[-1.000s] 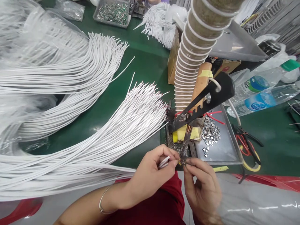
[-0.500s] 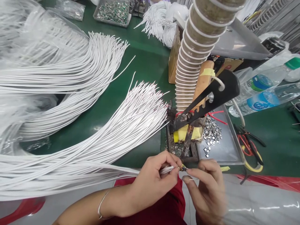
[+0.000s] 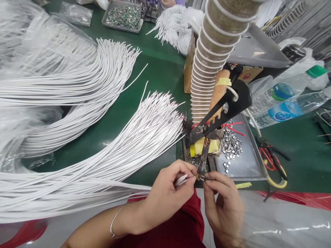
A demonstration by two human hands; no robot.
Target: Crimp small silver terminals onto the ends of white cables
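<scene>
Two bare hands meet low-center, by the front edge of the bench (image 3: 160, 65). L hand (image 3: 165, 196): thumb + fingers pinching a few white wires (image 3: 181, 179), ends pointing R twd the other hand. R hand (image 3: 224, 203): thumb + index tips pinching a small metal part (image 3: 200, 177), other fingers curled; exact ID unclear, it's tiny + partly covered. Part sits between the two sets of fingertips, near the lower end of a dark metal rod (image 3: 204, 156), prob. an iron tip; contact w/ it can't be confirmed.

Step in hand, judging by pose: lining up wire ends w/ the part. Next move seems to call for a steady L grip, wires kept together, fine R fingertip adjustments, skin clear of the rod, poss. hot.

Surroundings: big wire bundle (image 3: 144, 137) L of the rod, ends fanned twd it; black notched bracket (image 3: 239, 100) + ribbed hose (image 3: 210, 58) beyond the hands; gray tray (image 3: 252, 158) w/ loose metal pieces (image 3: 232, 144) just R of the rod; black-handled pliers (image 3: 272, 151) R of tray; 2 plastic bottles (image 3: 287, 112) farther back, R side
</scene>
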